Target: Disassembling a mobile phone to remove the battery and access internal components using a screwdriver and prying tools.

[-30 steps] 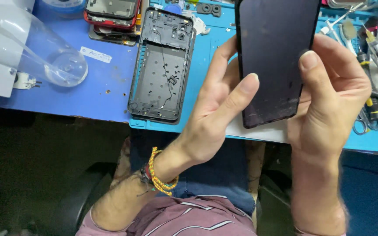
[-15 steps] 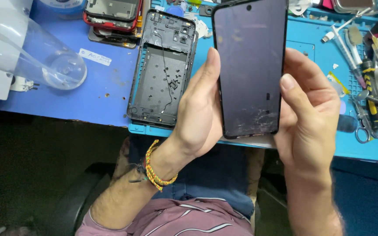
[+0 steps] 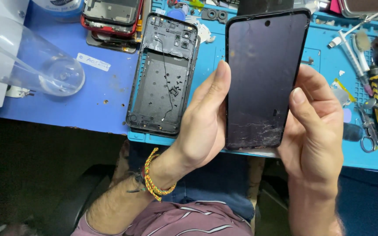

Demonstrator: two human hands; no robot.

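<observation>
Cracked black glass phone screen panel [image 3: 263, 78] is held upright between both hands above the blue tabletop [image 3: 88, 100], its glass face toward the camera and a web of cracks across its lower end. It appears already separated from its body: a bare black plastic phone frame [image 3: 165, 74] lies stripped on the light blue work mat [image 3: 320, 70] just left of it, so disassembly looks largely done and inspection or refitting remains. The left hand [image 3: 202, 126] clamps the panel's left edge, thumb along the side; the right hand [image 3: 313, 126] grips the right edge, thumb on the rim.
</observation>
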